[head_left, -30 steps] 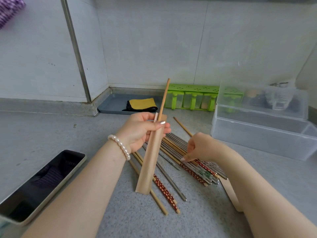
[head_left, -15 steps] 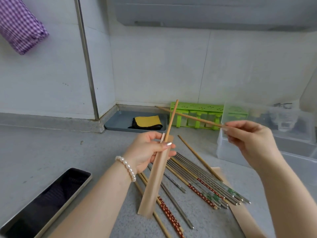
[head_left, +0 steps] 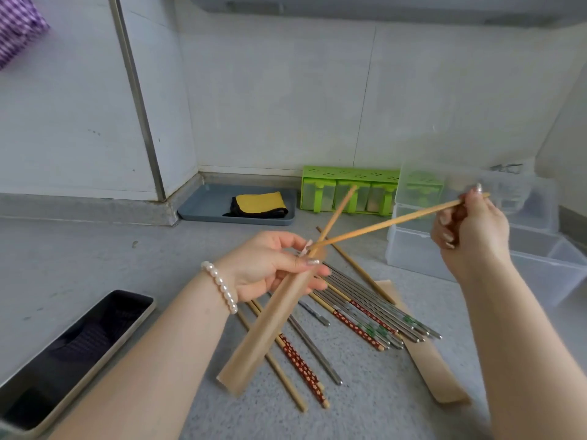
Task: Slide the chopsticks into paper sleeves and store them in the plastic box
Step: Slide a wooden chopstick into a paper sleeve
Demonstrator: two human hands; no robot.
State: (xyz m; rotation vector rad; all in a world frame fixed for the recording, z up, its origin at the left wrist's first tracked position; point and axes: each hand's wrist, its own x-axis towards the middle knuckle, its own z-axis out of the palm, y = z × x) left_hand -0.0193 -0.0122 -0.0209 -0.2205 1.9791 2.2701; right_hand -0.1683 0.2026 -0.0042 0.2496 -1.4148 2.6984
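Observation:
My left hand (head_left: 270, 265) grips a brown paper sleeve (head_left: 263, 331) above the counter, tilted down to the left. One wooden chopstick (head_left: 336, 214) sticks out of the sleeve's top. My right hand (head_left: 470, 230) pinches a second wooden chopstick (head_left: 390, 222) by its thick end; its tip sits at the sleeve's mouth. Loose chopsticks (head_left: 359, 309), wooden, metal and red-patterned, lie spread on the counter under my hands. Another paper sleeve (head_left: 435, 369) lies beneath them at the right. The clear plastic box (head_left: 536, 258) stands at the right, behind my right hand.
A phone (head_left: 63, 357) lies at the lower left. A grey tray (head_left: 203, 208) with a yellow cloth (head_left: 259, 203) sits in the corner. A green condiment rack (head_left: 349, 192) stands against the wall. Purple checked fabric (head_left: 16, 23) hangs at the top left.
My right hand picked a wooden chopstick from the pile, lifted it, and brought its tip to the mouth of the sleeve in my left hand.

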